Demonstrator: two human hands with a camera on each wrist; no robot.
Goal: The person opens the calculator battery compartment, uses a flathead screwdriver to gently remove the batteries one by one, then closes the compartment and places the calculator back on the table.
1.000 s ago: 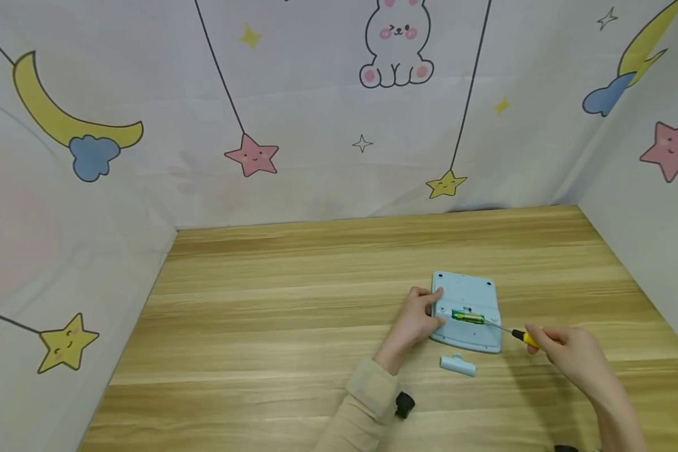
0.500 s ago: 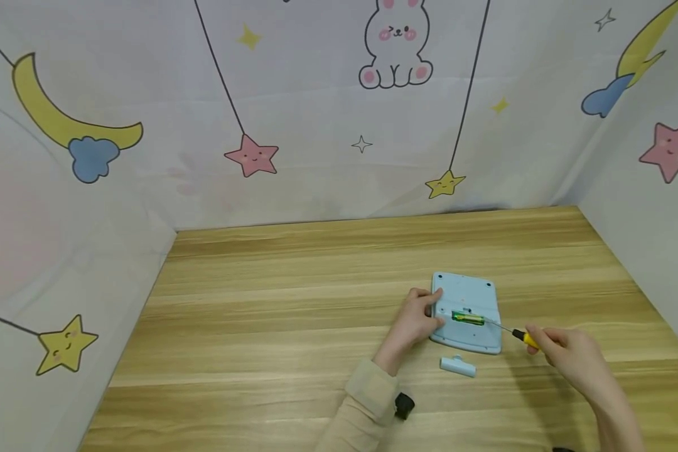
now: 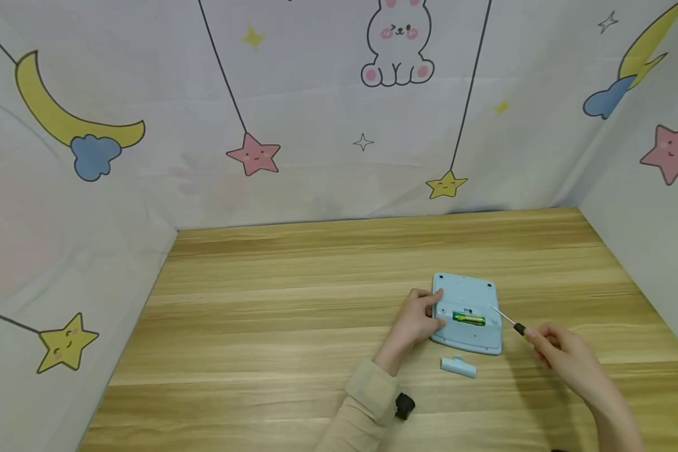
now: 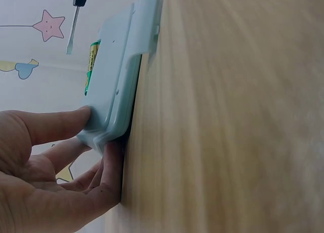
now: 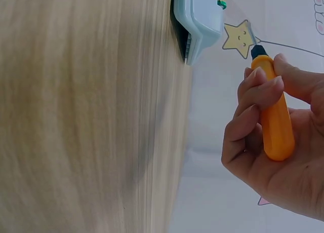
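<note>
A light blue calculator point(image 3: 466, 292) lies back side up on the table, with a green battery point(image 3: 469, 319) in its uncovered compartment. My left hand point(image 3: 418, 320) grips its left edge; in the left wrist view the thumb presses the back while fingers tuck under the rim. In my right hand point(image 3: 570, 358) is a flat-blade screwdriver point(image 3: 518, 328), its orange handle point(image 5: 277, 126) wrapped by fingers and thumb. The blade tip point(image 4: 69, 49) stands apart from the battery, raised above the calculator's back near its right edge. Just below the calculator lies the loose light blue battery cover point(image 3: 458, 366).
Wood-grain table point(image 3: 260, 326) runs under everything. A small black object point(image 3: 404, 406) sits beside the left sleeve point(image 3: 367, 402). White cloth walls point(image 3: 316, 113) with printed stars, moons and a rabbit enclose the back and sides.
The screwdriver tip has come away from the battery's right end, moving up toward the calculator's right edge. The left hand, calculator and cover keep their places.
</note>
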